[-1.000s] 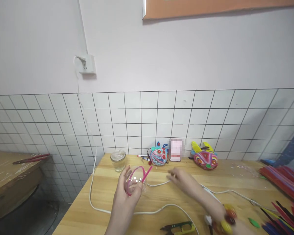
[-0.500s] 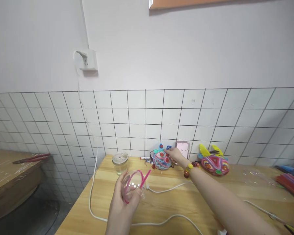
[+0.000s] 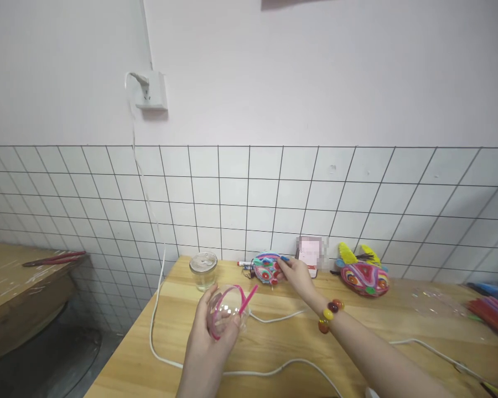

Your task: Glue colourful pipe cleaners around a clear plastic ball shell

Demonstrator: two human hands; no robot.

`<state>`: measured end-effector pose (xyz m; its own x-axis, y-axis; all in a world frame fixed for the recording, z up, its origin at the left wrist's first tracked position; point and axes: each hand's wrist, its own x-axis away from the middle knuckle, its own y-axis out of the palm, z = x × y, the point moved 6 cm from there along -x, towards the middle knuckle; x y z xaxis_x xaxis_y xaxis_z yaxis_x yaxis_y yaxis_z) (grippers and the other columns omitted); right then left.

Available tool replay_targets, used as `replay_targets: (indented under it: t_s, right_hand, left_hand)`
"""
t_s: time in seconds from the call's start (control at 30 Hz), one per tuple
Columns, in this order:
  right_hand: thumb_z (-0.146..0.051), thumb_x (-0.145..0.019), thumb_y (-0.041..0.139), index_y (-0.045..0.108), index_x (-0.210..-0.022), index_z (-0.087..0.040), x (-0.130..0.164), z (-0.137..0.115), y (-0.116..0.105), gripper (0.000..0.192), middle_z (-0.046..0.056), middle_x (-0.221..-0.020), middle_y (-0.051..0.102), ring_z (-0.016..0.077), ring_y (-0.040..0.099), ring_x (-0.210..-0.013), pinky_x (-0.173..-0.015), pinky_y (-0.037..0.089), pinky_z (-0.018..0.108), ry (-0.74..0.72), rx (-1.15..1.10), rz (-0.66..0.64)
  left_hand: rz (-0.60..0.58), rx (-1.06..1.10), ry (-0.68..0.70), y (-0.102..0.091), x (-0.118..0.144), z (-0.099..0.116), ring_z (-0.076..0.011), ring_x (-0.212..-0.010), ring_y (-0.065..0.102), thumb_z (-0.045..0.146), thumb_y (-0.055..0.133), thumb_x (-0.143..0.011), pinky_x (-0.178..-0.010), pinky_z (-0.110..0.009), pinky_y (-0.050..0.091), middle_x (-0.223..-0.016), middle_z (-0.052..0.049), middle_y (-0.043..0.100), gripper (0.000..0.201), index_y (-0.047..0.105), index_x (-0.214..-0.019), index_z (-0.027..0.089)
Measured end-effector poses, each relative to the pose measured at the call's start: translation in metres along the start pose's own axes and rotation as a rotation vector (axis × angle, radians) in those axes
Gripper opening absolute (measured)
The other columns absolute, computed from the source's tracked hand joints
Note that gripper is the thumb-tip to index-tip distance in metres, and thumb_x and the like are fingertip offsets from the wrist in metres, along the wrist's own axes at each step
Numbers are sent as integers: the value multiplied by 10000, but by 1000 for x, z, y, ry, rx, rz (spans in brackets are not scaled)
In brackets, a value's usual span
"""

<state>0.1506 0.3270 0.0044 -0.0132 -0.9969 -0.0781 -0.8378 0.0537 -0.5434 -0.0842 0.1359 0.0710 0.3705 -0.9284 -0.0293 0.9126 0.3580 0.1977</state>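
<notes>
My left hand (image 3: 213, 331) is closed around a clear plastic ball (image 3: 229, 310), which has a bright pink pipe cleaner (image 3: 249, 298) along it with one end sticking out past my thumb. At the wall, my right hand (image 3: 295, 276) stretches forward, a beaded bracelet on its wrist. Its fingers pinch the upper right edge of a small colourful craft face (image 3: 268, 269) with red bead eyes. That face leans back on the table, and part of its right side is hidden by my fingers.
A lidded glass jar (image 3: 203, 271) stands at the table's back left. Behind my right hand, a phone (image 3: 310, 255) leans on the tiles. A second craft face (image 3: 365, 276) with yellow ears sits right of it. White cable (image 3: 274, 371) crosses the wooden table; red pipe cleaners (image 3: 492, 315) lie right.
My right hand has tipped the craft face backward, so its front now points more upward. My left hand still holds the ball in much the same spot. The view has tilted slightly downward.
</notes>
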Motion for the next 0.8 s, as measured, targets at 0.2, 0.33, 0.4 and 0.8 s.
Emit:
replay_targets:
  t_s: [0.2, 0.33, 0.4, 0.8]
  right_hand:
    - [-333, -919, 543, 634, -924, -155, 16, 3, -1, 200, 12, -896, 668, 145, 643, -763, -715, 537, 332, -196, 33, 32]
    - [-305, -910, 564, 616, -982, -150, 21, 8, 1, 179, 21, -927, 665, 148, 648, -780, -714, 544, 339, -274, 12, 30]
    - [-304, -912, 561, 606, -1011, -148, 24, 9, 2, 190, 24, -933, 665, 149, 653, -779, -702, 550, 334, -300, 3, 19]
    - [-371, -910, 549, 545, -1156, -168, 28, 1, 0, 319, -15, -793, 633, 114, 598, -599, -601, 521, 296, -340, 165, 61]
  left_hand:
    - [-4, -17, 9, 0, -2, -2, -278, -963, 612, 454, 697, -618, -804, -373, 479, -1201, -157, 602, 708, 468, -1230, 183]
    - [-22, -7, 3, 1, -2, -3, -280, -992, 604, 459, 700, -621, -850, -384, 457, -1198, -153, 606, 710, 463, -1232, 186]
    - [-25, -7, 3, 2, -2, -4, -282, -1005, 602, 461, 703, -621, -861, -385, 452, -1197, -149, 609, 709, 465, -1232, 192]
    - [-35, -22, 5, 1, -3, -5, -291, -1050, 583, 470, 696, -631, -887, -394, 436, -1218, -144, 596, 711, 460, -1244, 200]
